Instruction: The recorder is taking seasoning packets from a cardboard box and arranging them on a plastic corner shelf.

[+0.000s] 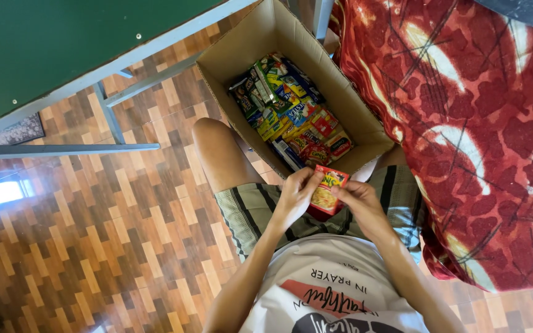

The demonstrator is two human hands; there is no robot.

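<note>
Red noodle packet (328,191) sits upright between your hands above your lap: left hand (294,197) pinches its left edge, right hand (358,198) its right. Just beyond both grips lies the cardboard box (365,126) of packets.

Your floor (94,246) is wood parquet in mixed brown and tan blocks, with a bright glare patch at the left edge. The open cardboard box (347,102) appears to stand on it, just past your knees, touching the red patterned bedcover (464,123) on your right. The grey metal table legs (109,111) stand on the parquet at upper left, under the green tabletop (44,43). A dark patterned mat (13,131) lies by the far left.
</note>
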